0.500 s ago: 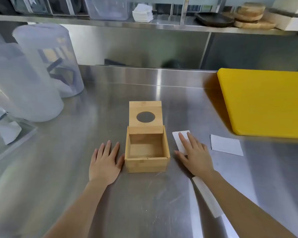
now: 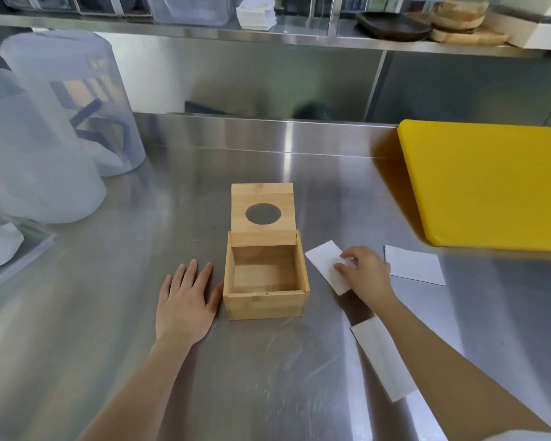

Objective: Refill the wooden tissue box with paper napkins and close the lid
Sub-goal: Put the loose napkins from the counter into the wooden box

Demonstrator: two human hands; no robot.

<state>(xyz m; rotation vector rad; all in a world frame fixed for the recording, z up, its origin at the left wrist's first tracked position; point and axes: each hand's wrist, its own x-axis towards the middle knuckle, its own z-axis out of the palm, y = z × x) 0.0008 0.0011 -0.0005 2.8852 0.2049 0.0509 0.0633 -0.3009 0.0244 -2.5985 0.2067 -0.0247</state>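
Note:
A wooden tissue box [image 2: 264, 302] stands on the steel counter, empty inside. Its lid [image 2: 262, 213], with a round hole, is tipped back and upright. My left hand [image 2: 185, 305] lies flat on the counter, fingers apart, thumb against the box's left wall. My right hand [image 2: 365, 270] rests on a white napkin [image 2: 323, 261] just right of the box, fingers curled and pinching its surface. A second napkin [image 2: 415, 265] lies further right. A third napkin [image 2: 382, 361] lies partly under my right forearm.
A yellow cutting board [image 2: 490, 183] fills the right back of the counter. Translucent plastic containers [image 2: 61, 106] stand at the left. The shelf above carries a stack of white napkins [image 2: 256, 12], a dark pan and wooden boards.
My right hand's fingers have curled from flat into a pinch on the napkin beside the box. The left hand and box have not moved.

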